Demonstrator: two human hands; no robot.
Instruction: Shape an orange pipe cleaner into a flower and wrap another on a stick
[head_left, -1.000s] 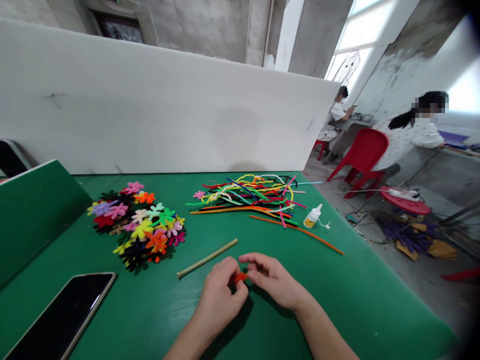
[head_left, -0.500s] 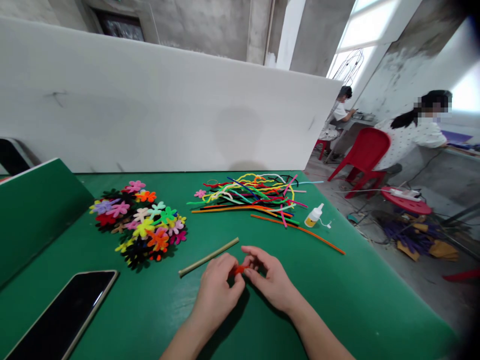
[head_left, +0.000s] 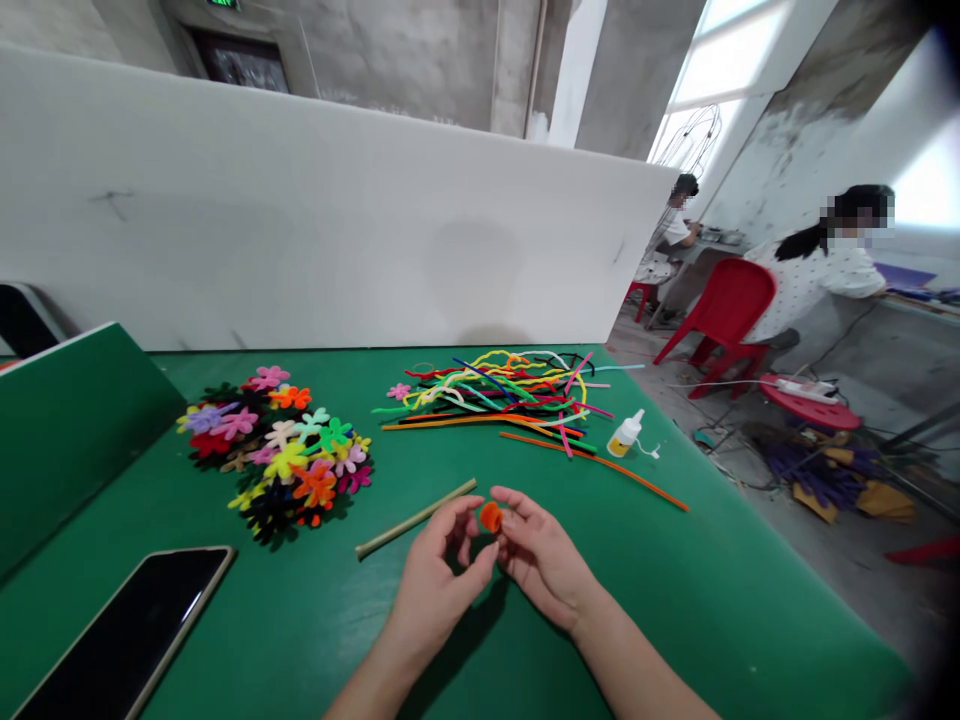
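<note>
Grey concrete walls and a white board [head_left: 337, 220] stand behind a green table [head_left: 300, 650], with a person [head_left: 817, 280] seated near a red chair [head_left: 739, 300] at the upper right. At the centre of the frame, a small orange coil [head_left: 491, 517] is pinched between the thumb and fingers of the right hand [head_left: 551, 565]. The left hand [head_left: 435, 590] is held just beside it, fingers curved and parted, with nothing seen gripped; whether its fingertips touch the coil cannot be told.

For neat shaping, the coil is best pinched lightly at its base, so that the fuzz is not flattened and the round form is kept. Turns should be laid close and even with the free fingertips, and any wire end tucked inward, since a loose end could spring out or prick.

Below the heap of colored fuzzy wires [head_left: 525, 385], a loose orange wire [head_left: 645, 483] lies near the small bottle [head_left: 622, 438]. A thin stick [head_left: 416, 520] lies just beyond the left hand, and fuzzy flowers [head_left: 286, 461] are piled at the left, above the phone [head_left: 142, 620].
</note>
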